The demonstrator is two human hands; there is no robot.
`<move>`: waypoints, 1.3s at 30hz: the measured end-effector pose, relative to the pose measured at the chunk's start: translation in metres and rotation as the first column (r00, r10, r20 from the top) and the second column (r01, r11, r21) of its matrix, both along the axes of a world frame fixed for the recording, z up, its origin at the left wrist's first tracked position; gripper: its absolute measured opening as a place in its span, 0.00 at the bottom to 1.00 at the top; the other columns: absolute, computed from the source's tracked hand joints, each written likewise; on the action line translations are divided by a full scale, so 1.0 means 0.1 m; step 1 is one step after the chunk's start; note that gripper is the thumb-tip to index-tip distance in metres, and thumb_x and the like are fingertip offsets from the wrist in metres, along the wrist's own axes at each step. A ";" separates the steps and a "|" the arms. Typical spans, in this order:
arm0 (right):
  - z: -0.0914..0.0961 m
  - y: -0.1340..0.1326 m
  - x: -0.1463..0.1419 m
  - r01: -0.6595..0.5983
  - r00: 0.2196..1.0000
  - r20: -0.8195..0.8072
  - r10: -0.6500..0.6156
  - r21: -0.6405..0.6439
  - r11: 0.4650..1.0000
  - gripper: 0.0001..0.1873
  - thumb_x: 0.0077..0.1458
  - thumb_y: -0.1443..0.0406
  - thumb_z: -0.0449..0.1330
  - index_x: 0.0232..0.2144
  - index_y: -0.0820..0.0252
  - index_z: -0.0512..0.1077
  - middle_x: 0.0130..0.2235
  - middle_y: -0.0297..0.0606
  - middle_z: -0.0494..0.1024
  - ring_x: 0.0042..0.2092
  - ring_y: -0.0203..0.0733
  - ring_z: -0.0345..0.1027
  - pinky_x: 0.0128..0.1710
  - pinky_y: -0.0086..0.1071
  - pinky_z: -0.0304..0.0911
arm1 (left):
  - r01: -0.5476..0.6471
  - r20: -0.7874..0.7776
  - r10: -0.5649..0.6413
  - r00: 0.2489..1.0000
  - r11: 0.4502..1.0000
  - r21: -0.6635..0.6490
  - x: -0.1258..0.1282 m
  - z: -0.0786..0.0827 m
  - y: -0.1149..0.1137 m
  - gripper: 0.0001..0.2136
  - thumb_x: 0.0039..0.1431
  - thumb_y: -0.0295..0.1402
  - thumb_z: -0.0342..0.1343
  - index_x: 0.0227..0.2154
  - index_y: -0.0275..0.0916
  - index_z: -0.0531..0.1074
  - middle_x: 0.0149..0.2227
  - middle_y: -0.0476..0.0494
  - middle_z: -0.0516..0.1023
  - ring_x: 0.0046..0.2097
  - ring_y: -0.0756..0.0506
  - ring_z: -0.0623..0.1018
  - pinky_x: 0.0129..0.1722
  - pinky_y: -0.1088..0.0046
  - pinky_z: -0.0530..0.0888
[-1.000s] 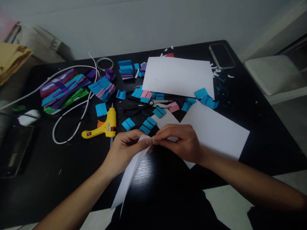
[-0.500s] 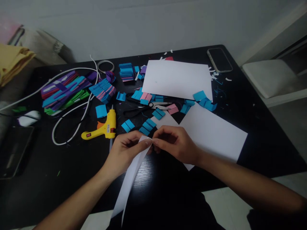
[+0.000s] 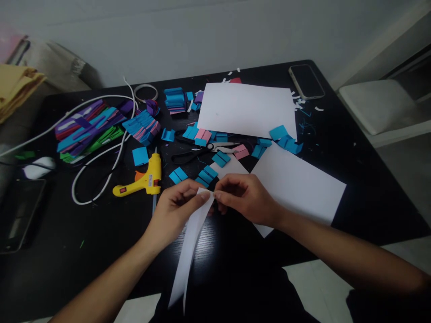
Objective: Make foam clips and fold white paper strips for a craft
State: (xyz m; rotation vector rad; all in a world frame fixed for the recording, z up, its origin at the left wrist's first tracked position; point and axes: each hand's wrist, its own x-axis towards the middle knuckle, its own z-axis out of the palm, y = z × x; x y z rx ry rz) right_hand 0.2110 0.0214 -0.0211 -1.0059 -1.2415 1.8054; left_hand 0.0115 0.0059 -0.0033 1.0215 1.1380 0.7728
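A long folded strip of white paper (image 3: 189, 251) hangs from my fingers down toward my lap. My left hand (image 3: 173, 211) pinches its top end between thumb and fingers. My right hand (image 3: 247, 197) pinches the same top end from the right, fingertips meeting those of the left. Both hands hover just above the black table (image 3: 101, 233), in front of a white sheet (image 3: 296, 184) lying flat.
A yellow glue gun (image 3: 143, 179) with its white cord (image 3: 101, 152) lies left of my hands. Black scissors (image 3: 198, 151) and several folded blue and pink paper pieces (image 3: 207, 175) are scattered beyond. A second white sheet (image 3: 245, 110), a phone (image 3: 305, 80) and coloured paper stacks (image 3: 87, 130) lie farther back.
The hands stay pinched on the strip's top end. The hanging strip has swung slightly to the right and looks narrower. The camera view has shifted a little.
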 end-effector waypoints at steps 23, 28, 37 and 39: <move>-0.01 0.06 0.03 0.119 0.993 -0.005 -0.119 -0.044 0.992 0.09 0.51 0.64 0.73 0.31 0.63 0.77 0.24 0.32 0.79 0.25 0.34 0.73 0.26 0.27 0.71 | 0.029 0.107 -0.013 0.994 0.988 -0.151 -0.02 -0.06 0.01 0.09 0.61 0.36 0.68 0.32 0.35 0.80 0.28 0.46 0.85 0.28 0.51 0.83 0.30 0.81 0.78; 0.01 0.06 0.03 0.060 0.998 0.007 -0.060 -0.074 0.995 0.11 0.54 0.61 0.70 0.31 0.63 0.77 0.25 0.33 0.78 0.27 0.36 0.74 0.30 0.30 0.72 | 0.049 0.109 -0.032 0.994 0.987 -0.152 -0.03 -0.08 0.00 0.08 0.61 0.36 0.68 0.32 0.35 0.80 0.29 0.46 0.85 0.28 0.51 0.82 0.29 0.80 0.77; 0.04 0.02 0.00 -0.007 0.999 0.048 0.009 -0.029 1.000 0.16 0.56 0.55 0.71 0.30 0.63 0.77 0.27 0.33 0.77 0.28 0.36 0.72 0.30 0.30 0.68 | 0.140 0.040 -0.138 0.990 0.990 -0.036 -0.01 -0.05 0.00 0.10 0.64 0.37 0.64 0.30 0.35 0.79 0.28 0.45 0.83 0.31 0.50 0.81 0.33 0.76 0.77; 0.04 0.05 0.02 0.025 0.998 0.055 -0.025 -0.016 1.000 0.16 0.56 0.54 0.71 0.30 0.62 0.77 0.27 0.33 0.76 0.28 0.35 0.71 0.29 0.30 0.68 | 0.133 0.034 -0.131 0.991 0.989 -0.065 -0.01 -0.05 -0.01 0.11 0.64 0.38 0.65 0.30 0.35 0.79 0.29 0.45 0.83 0.31 0.49 0.82 0.34 0.75 0.78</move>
